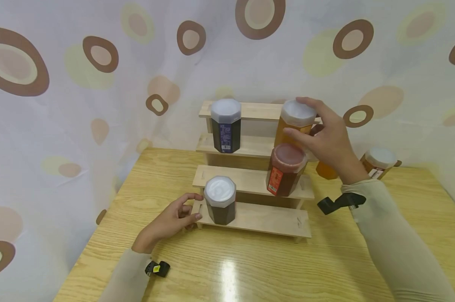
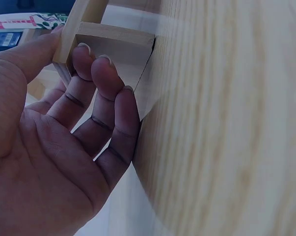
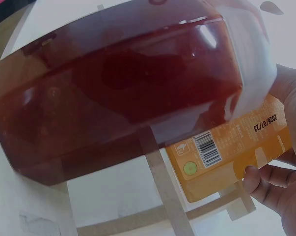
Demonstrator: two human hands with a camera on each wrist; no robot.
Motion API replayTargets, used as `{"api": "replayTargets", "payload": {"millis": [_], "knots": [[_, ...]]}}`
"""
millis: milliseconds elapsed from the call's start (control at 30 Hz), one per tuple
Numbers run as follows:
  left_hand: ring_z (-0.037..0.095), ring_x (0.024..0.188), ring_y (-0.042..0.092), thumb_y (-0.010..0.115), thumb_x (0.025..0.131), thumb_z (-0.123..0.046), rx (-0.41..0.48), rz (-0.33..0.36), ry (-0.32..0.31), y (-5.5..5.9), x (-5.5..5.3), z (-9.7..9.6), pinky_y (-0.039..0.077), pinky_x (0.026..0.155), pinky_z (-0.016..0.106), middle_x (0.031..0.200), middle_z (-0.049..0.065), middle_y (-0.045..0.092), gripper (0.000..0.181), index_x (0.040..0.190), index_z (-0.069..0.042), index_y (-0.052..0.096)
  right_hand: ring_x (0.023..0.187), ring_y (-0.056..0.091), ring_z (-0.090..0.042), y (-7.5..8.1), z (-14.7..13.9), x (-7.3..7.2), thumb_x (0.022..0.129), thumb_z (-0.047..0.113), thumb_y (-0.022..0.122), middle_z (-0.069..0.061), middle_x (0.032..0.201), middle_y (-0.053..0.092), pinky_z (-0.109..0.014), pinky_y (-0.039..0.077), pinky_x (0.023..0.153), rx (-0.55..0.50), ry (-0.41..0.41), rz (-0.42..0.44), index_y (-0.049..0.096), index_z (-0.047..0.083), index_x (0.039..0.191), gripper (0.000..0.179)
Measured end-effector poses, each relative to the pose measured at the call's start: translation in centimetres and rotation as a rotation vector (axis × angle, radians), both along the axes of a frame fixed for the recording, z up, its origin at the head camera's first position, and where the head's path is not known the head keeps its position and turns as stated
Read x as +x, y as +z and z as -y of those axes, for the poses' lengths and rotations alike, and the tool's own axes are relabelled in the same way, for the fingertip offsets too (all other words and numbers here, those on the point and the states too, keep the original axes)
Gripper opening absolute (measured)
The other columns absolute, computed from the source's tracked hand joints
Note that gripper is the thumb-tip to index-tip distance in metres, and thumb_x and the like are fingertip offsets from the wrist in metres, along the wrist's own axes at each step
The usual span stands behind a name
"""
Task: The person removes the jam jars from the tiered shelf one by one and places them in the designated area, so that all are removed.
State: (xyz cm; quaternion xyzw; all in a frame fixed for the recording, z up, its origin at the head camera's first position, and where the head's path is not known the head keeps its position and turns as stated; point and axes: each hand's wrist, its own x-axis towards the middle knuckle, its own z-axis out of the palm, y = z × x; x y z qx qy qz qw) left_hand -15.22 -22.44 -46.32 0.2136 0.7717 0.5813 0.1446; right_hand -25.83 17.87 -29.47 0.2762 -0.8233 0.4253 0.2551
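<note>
Gripped in your right hand [image 1: 327, 136]: an amber jar [image 1: 294, 123] at the wooden stand [image 1: 267, 218]

Your right thumb lies against the near side of the amber jar while your index finger reaches the white lid, so the jar is pinched between them. From the right wrist, the label shows a barcode and the date 2026/07/23. You cannot tell whether the base touches the step; the red jar [image 1: 286, 172] hides it, standing just below and in front of your grip.

Level with that grip but well to its left stands a dark jar with a purple label [image 1: 226, 130]. Far down and left of it, a black jar with a pale lid [image 1: 220, 201] sits on the lowest step. Just beside that one, your left hand [image 1: 168, 220] has its fingers bent about the step's left end, with several fingertips under the board.

To the right of your grip and lower, beyond your wrist, are a partly hidden orange jar [image 1: 326, 170] and a brown jar [image 1: 376, 161]. Below everything spreads the table [image 1: 269, 268].
</note>
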Motion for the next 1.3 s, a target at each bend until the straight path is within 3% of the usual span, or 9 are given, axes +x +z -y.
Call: {"api": "replayTargets", "payload": {"millis": [367, 633, 800, 967, 1300], "knots": [[0.022, 0.063, 0.053, 0.063, 0.104, -0.008, 0.024, -0.003, 0.002, -0.1, -0.2, -0.2, 0.046, 0.058, 0.027, 0.069, 0.015, 0.054, 0.043, 0.143, -0.006, 0.046, 0.096, 0.053, -0.012, 0.4, -1.3, -0.1, 0.077, 0.001, 0.091, -0.008, 0.133, 0.063, -0.013, 0.045, 0.063, -0.007, -0.029, -0.024, 0.061, 0.016, 0.143, 0.074], [0.021, 0.063, 0.052, 0.064, 0.104, -0.009, 0.027, 0.006, 0.008, -0.3, -0.3, -0.1, 0.045, 0.057, 0.027, 0.069, 0.011, 0.053, 0.043, 0.143, -0.008, 0.046, 0.097, 0.052, -0.012, 0.6, -3.0, 0.2, 0.077, 0.0, 0.091, -0.011, 0.135, 0.062, -0.013, 0.043, 0.062, -0.018, -0.082, 0.006, 0.061, 0.015, 0.143, 0.074], [0.02, 0.064, 0.053, 0.064, 0.104, -0.009, 0.025, 0.01, 0.007, -0.4, -0.3, -0.1, 0.046, 0.058, 0.027, 0.07, 0.011, 0.055, 0.043, 0.143, -0.007, 0.045, 0.094, 0.052, -0.015, 0.7, -4.1, 1.1, 0.079, 0.003, 0.09, -0.011, 0.135, 0.06, -0.013, 0.044, 0.066, -0.038, -0.11, 0.04, 0.061, 0.018, 0.144, 0.073], [0.019, 0.064, 0.054, 0.063, 0.104, -0.009, 0.019, 0.008, 0.004, -0.5, -0.3, -0.1, 0.046, 0.058, 0.027, 0.071, 0.01, 0.056, 0.043, 0.143, -0.006, 0.045, 0.104, 0.05, -0.014, 0.7, -5.3, 2.2, 0.083, 0.011, 0.089, -0.007, 0.14, 0.057, -0.012, 0.045, 0.076, -0.056, -0.179, 0.098, 0.06, 0.025, 0.146, 0.071], [0.018, 0.064, 0.052, 0.063, 0.104, -0.008, 0.029, 0.025, 0.01, -0.1, 0.0, -0.1, 0.045, 0.058, 0.026, 0.071, 0.008, 0.055, 0.043, 0.143, -0.006, 0.045, 0.113, 0.054, -0.009, -0.4, -7.8, 3.8, 0.081, 0.002, 0.088, 0.001, 0.144, 0.058, -0.008, 0.047, 0.081, -0.109, -0.21, 0.096, 0.06, 0.02, 0.146, 0.073]]}}
